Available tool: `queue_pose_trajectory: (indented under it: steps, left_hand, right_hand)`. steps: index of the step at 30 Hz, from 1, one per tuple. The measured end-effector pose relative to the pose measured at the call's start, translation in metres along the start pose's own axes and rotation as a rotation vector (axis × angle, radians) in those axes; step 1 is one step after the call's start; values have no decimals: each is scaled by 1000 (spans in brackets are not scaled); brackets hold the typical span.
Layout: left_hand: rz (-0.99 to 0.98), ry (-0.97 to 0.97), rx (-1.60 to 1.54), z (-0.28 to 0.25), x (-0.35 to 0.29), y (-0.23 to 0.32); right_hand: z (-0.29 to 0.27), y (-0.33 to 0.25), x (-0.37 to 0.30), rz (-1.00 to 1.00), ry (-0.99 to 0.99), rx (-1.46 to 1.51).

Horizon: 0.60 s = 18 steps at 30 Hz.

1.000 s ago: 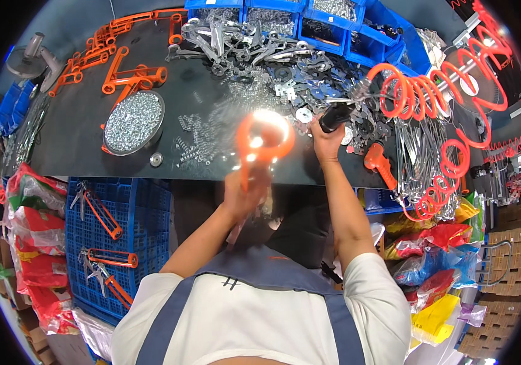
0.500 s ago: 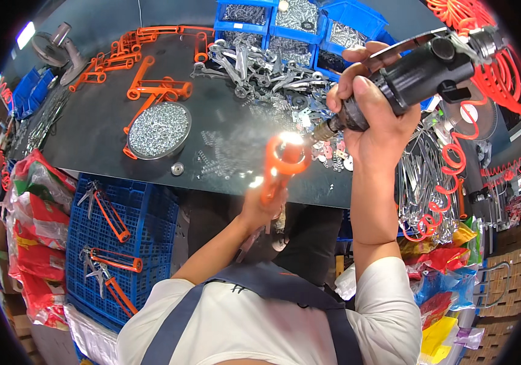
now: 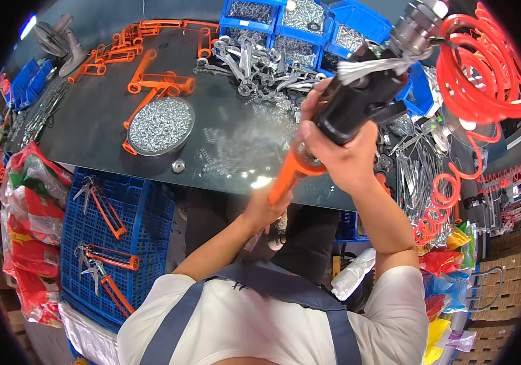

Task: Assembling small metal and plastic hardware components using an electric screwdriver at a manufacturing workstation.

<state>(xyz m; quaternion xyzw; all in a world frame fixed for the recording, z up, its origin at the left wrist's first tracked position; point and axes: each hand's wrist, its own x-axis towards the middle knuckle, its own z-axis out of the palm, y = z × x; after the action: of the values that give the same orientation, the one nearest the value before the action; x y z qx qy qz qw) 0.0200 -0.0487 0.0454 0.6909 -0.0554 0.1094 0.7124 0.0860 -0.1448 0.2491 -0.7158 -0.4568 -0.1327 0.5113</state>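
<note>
My left hand (image 3: 268,208) is closed around the lower part of an orange caulking gun frame (image 3: 286,175), held above the table's front edge. In my right hand (image 3: 350,159) is a black air screwdriver (image 3: 358,100), tilted with its front end down at the frame's ring end. My right fingers hide the driver's tip and most of that ring, so I cannot tell what the tip touches. Beyond my hands, small springs (image 3: 215,152) lie scattered on the dark table (image 3: 99,125). A round bowl (image 3: 160,126) heaped with small metal parts stands to the left.
More orange frames (image 3: 162,85) lie at the back left. Metal handles and triggers (image 3: 254,67) are piled before blue bins (image 3: 300,36). A red coiled hose (image 3: 486,73) hangs at the right near metal rods (image 3: 416,188). A blue crate (image 3: 120,237) with caulking guns stands lower left.
My right hand has moved down and left, and the driver has swung from nearly sideways to steeply downward over the frame's ring. The frame has tilted to the right in my left hand.
</note>
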Motion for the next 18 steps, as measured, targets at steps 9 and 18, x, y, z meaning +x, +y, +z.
queue_pose_trajectory:
  steps: [9, 18]
  left_hand:
    - [21, 23, -77, 4, -2, -2]
    - [231, 70, 74, 3, 1, -2]
  right_hand:
    - [-5, -7, 9, 53, 32, 157]
    - [0, -11, 3, 112, 53, 287]
